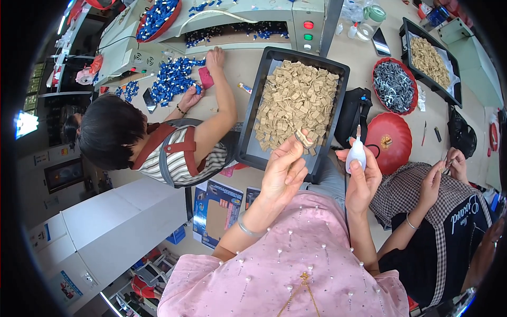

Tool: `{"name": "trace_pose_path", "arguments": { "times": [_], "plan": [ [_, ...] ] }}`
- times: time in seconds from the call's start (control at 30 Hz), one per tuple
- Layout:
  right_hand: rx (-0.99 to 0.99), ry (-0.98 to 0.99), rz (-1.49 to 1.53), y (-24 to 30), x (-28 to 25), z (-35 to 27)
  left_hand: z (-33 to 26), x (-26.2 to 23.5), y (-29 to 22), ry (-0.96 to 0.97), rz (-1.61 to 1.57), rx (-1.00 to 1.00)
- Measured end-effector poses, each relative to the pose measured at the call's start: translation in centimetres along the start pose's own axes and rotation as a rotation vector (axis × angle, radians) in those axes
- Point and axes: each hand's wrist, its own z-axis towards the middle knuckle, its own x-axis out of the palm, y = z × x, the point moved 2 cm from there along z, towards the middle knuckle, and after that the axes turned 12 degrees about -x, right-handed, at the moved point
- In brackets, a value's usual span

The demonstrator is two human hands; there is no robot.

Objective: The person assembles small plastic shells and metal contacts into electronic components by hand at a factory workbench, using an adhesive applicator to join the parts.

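Over the black tray (252, 141) of tan chips at twelve o'clock, the left hand (282, 171) pinches one chip (303, 138) in closed fingertips, lifted clear for access. At two o'clock, the right hand (363, 177) grips a white bottle (356, 153), nozzle up, close beside the chip.

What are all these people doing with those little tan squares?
The person wearing the camera holds one small tan square piece up in the left hand and a small white squeeze bottle in the right hand, its tip pointing up. Just beyond the hands sits a black tray heaped with more tan pieces. A co-worker on the left sorts blue parts on the table, and another on the right handles something small that I cannot make out.
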Motion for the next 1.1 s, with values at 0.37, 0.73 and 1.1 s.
{"name": "trace_pose_path", "arguments": {
  "times": [0.37,0.73,1.1],
  "plan": [
    [0.005,0.007,-0.007,-0.5,0.6,0.1,0.8,-1.1,0.1,0.096,0.095,0.116],
    [0.014,0.024,0.025,-0.1,1.5,0.1,0.3,-0.9,-0.7,0.005,0.243,0.294],
    [-0.005,0.027,0.026,-0.2,1.6,-0.2,0.1,-1.2,-0.9,0.022,0.17,0.242]
  ]
}}
